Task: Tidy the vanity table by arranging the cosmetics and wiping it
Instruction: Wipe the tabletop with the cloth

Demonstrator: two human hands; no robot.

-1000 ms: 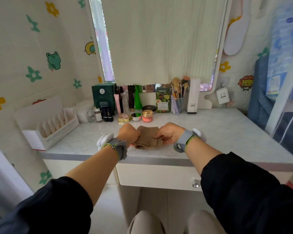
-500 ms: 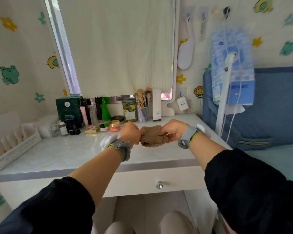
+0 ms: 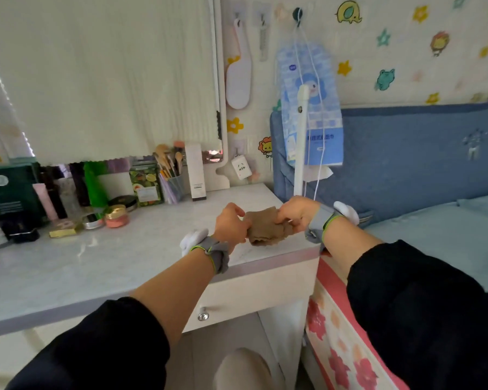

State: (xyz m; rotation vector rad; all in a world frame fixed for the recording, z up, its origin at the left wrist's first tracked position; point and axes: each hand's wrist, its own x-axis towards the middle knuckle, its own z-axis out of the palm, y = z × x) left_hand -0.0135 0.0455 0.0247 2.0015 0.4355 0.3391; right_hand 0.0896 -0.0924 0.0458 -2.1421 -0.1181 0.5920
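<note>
My left hand (image 3: 231, 224) and right hand (image 3: 295, 213) both gripped the brown cloth (image 3: 266, 227) (crumpled) — over the vanity table (image 3: 96, 263).

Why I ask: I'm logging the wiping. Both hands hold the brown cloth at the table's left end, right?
Not the left end. In the head view, the left hand and right hand hold the brown cloth at the right end of the table.

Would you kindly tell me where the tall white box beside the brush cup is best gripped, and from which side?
Probably grip the tall white box around its middle, across its side faces, coming from the front-right. It stands upright and slim, so a high pinch may tip it; the brush cup crowds its left and the mirror frame stands behind.
</note>
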